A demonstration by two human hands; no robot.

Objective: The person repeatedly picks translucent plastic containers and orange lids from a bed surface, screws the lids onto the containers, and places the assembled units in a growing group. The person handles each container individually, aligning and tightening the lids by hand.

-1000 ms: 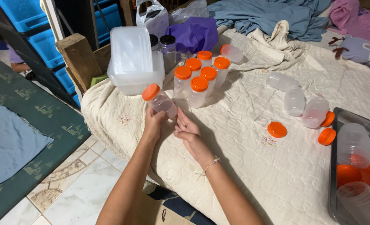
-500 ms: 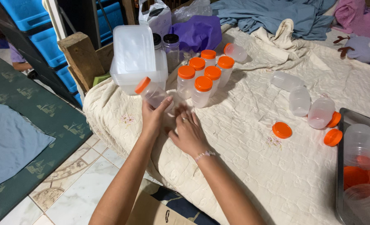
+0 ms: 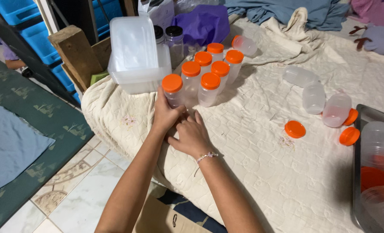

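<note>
- The left hand [image 3: 166,114] holds a capped jar [image 3: 173,89] standing up on the quilt [image 3: 261,172].
- The right hand [image 3: 191,136] rests just right of the left hand.
- More capped jars [image 3: 210,73] stand right of and behind that jar.
- A stack of tubs [image 3: 136,56] sits to its left.
- Open jars [image 3: 315,96] lie far right.
- Two loose lids [image 3: 295,129] lie by them.
- A tray [image 3: 357,172] sits at the right edge.

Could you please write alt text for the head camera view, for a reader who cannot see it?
A person's left hand holds an upright clear jar with an orange lid at the edge of a cluster of matching capped jars on a cream quilt, the right hand resting beside it. Uncapped jars and loose orange lids lie to the right.
</note>
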